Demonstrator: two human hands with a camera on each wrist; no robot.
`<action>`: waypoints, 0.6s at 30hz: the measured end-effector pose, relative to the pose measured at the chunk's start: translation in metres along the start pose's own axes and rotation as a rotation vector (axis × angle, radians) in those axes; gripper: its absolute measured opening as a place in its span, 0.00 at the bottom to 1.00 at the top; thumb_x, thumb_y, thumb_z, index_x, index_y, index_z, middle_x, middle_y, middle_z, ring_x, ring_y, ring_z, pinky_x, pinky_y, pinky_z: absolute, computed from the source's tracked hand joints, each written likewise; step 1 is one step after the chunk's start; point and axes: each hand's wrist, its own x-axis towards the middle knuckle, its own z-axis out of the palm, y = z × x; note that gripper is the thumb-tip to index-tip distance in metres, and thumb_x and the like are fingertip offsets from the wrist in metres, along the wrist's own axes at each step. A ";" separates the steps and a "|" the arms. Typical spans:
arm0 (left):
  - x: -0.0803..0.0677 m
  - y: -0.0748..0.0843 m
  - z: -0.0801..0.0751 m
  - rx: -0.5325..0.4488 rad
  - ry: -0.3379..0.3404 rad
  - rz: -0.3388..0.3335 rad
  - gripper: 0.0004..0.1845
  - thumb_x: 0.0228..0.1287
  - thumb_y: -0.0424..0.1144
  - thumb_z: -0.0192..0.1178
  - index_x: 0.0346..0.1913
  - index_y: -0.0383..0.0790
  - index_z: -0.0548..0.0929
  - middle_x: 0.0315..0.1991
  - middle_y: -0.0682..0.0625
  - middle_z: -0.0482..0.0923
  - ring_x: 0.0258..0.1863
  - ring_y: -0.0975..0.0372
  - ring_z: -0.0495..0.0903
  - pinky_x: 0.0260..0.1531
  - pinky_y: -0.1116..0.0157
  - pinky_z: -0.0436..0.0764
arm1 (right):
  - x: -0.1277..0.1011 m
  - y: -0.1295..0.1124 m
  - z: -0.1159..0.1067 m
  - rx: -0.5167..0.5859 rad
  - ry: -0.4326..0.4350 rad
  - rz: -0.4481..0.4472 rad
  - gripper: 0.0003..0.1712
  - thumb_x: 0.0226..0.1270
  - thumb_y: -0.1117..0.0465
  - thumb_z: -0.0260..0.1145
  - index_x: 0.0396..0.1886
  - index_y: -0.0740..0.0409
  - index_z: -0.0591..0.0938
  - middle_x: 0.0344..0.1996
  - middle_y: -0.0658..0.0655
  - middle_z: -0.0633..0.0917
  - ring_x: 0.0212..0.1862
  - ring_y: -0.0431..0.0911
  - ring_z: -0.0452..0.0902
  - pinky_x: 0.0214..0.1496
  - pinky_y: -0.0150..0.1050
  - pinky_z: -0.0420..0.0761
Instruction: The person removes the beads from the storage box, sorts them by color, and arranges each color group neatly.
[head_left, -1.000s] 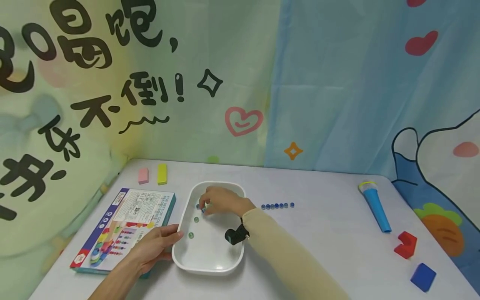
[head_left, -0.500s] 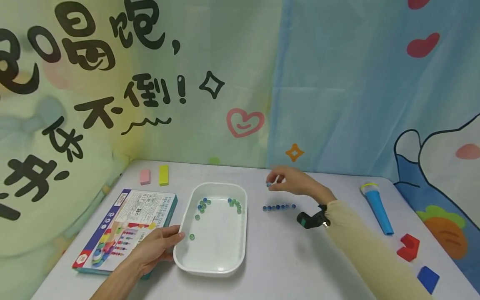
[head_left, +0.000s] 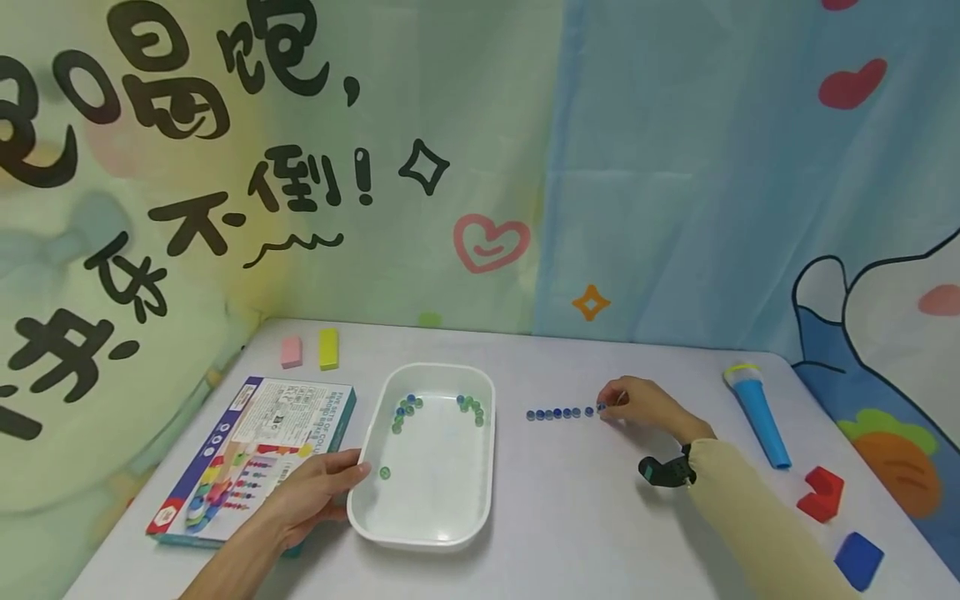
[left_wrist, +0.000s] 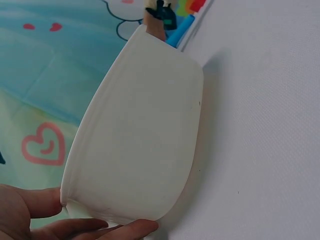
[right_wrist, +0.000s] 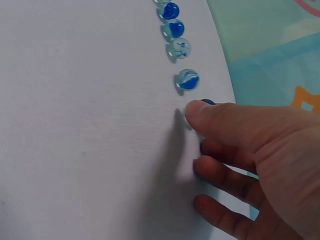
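On the left side of a white plastic tray [head_left: 438, 508], my left hand [head_left: 315, 496] grips the edge, its thumb by the rim and fingers underneath in the left wrist view. My right hand [head_left: 652, 408] pinches a blue marble [right_wrist: 207, 101] at the right end of a row of clear-and-blue marbles [head_left: 557, 413]. Thumb and fingertips mostly hide that marble; a small gap separates it from the nearest row marble [right_wrist: 188, 80]. Inside the tray, green and blue marbles lie in a left cluster [head_left: 406, 408] and a right cluster [head_left: 471, 406]. One green marble [head_left: 385, 472] lies apart.
A boxed toy set [head_left: 255, 458] lies left of the tray, partly under my left forearm. Behind it are a pink block [head_left: 291, 352] and a yellow block [head_left: 328, 348]. At the right lie a blue toy microphone [head_left: 757, 417], a red block [head_left: 821, 493] and a blue block [head_left: 859, 561].
My right hand has gone from inside the tray, carrying a marble over behind the row, then down to the row's right end. My left hand stays at the tray's edge.
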 end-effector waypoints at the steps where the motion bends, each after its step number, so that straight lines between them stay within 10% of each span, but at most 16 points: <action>1: 0.000 0.000 0.000 0.000 -0.002 0.001 0.34 0.71 0.44 0.55 0.70 0.25 0.60 0.65 0.32 0.68 0.48 0.58 0.81 0.44 0.57 0.84 | 0.000 0.001 0.002 -0.006 0.009 -0.007 0.11 0.61 0.59 0.69 0.41 0.59 0.83 0.39 0.55 0.82 0.40 0.45 0.74 0.39 0.36 0.74; 18: -0.001 0.000 0.000 -0.013 -0.028 0.021 0.33 0.72 0.43 0.54 0.70 0.24 0.59 0.63 0.33 0.71 0.47 0.59 0.81 0.44 0.58 0.84 | -0.002 -0.008 0.009 -0.039 0.028 -0.064 0.10 0.60 0.62 0.70 0.41 0.59 0.84 0.36 0.58 0.78 0.38 0.47 0.72 0.40 0.37 0.73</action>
